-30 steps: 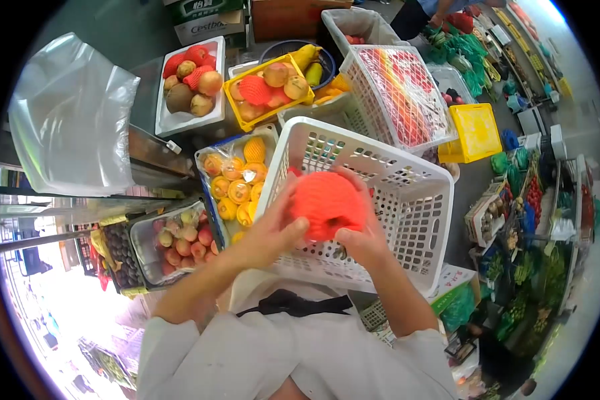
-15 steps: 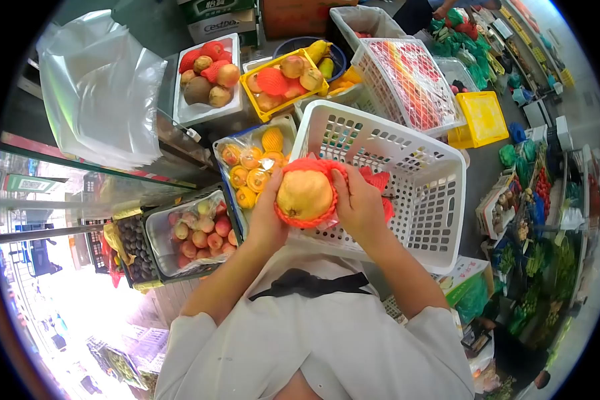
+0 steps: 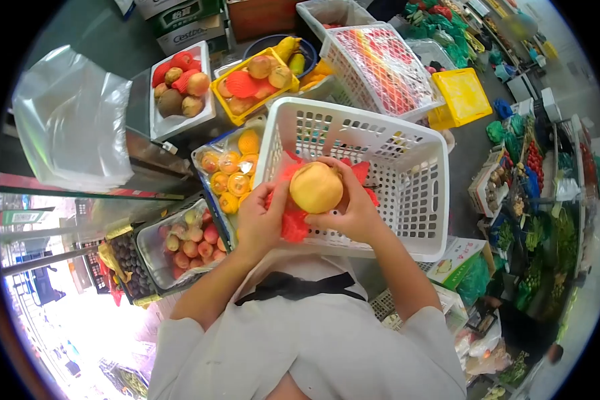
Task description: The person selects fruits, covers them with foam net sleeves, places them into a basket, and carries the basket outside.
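A round yellow fruit that looks like a pomegranate is in my right hand, fingers over its top and thumb beneath. My left hand is closed at the fruit's left side, with a red foam net hanging from its fingers. The fruit's skin is bare of the net. Both hands are over the near left part of a white plastic basket. More red foam netting shows behind the fruit, inside the basket.
Left of the basket are a tray of wrapped orange fruit and a bin of reddish fruit. Beyond stand a yellow basket of netted fruit and a white foam box. Clear plastic bags hang at left.
The red foam net has come off the fruit and now hangs at my left hand. My right hand has turned around the fruit. The view has shifted slightly.
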